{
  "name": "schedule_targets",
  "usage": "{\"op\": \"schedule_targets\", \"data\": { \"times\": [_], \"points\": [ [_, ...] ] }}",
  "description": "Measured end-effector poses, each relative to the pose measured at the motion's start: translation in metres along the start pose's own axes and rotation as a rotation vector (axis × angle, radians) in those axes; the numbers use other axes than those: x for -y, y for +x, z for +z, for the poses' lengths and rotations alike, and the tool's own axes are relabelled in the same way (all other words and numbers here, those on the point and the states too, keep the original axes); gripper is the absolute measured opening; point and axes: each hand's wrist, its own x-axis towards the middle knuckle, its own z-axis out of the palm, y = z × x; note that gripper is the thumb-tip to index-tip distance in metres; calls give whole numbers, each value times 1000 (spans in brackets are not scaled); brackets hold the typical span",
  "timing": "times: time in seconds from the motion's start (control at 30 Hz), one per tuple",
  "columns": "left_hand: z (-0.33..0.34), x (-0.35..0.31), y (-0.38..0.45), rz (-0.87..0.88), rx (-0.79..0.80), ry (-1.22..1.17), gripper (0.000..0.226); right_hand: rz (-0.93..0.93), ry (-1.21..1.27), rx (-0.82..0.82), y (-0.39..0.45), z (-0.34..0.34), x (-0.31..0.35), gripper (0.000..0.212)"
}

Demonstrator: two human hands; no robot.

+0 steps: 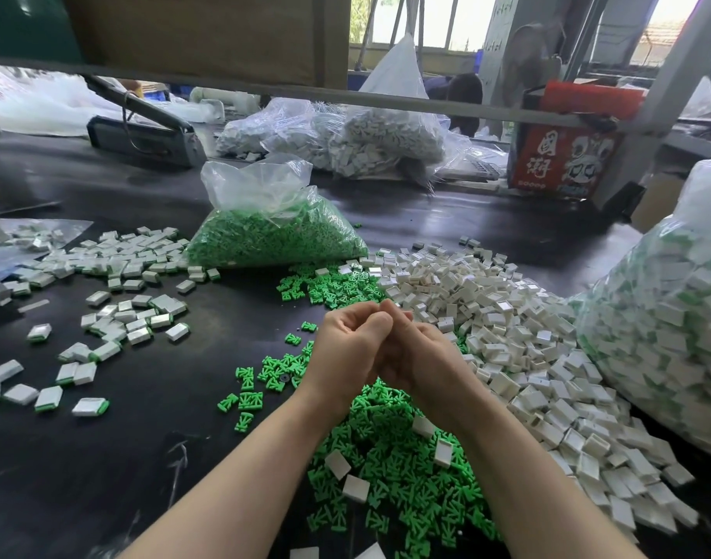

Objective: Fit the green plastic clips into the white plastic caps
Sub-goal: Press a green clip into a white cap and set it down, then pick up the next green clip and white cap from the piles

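while both hands are bunched together over the middle of the table, the head view doesn't let you see what's between them. left hand [348, 340] has its fingers curled in, right hand [416, 353] is pressed up against it with fingertips meeting at the top, so my guess is a clip is going into a cap right there, but the part itself is hidden and i can't tell for sure what either hand is holding

progress-wise: there's a decent scatter of finished pieces [116, 272] off to the left, white with a green edge showing, and a big clear bag of finished ones [664, 316] on the right looks pretty full. still loads left though. loose green clips [390, 457] sit piled right under the wrists, the heap of white caps [519, 336] runs just beside them on the right, plus a nearly full bag of green clips [273, 232] behind and more bagged white caps [370, 135] further back. so i'd say nowhere near done

room to move: the black table [104, 457] has bare surface to the near left, good for dropping finished ones. right side is tight, cap heap touching the big bag. a metal bar [265, 88] crosses overhead at the back, well apart from the hands
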Motion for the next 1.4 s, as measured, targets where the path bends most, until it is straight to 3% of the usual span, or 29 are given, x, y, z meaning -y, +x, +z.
{"op": "schedule_targets", "data": {
  "times": [0.47,0.67,0.83,1.4],
  "points": [
    [-7,4,6,-32,138,-5,37,-48,-15,-62,-2,6,-3,35],
    [-8,5,7,-22,145,7,36,-39,17,-82,-2,9,-2,36],
    [-8,7,6,-25,127,-3,35,-11,-11,-103,-3,9,-2,50],
    [-7,6,5,-26,123,-31,35,-4,-1,-111,-2,8,-4,45]
  ]
}}
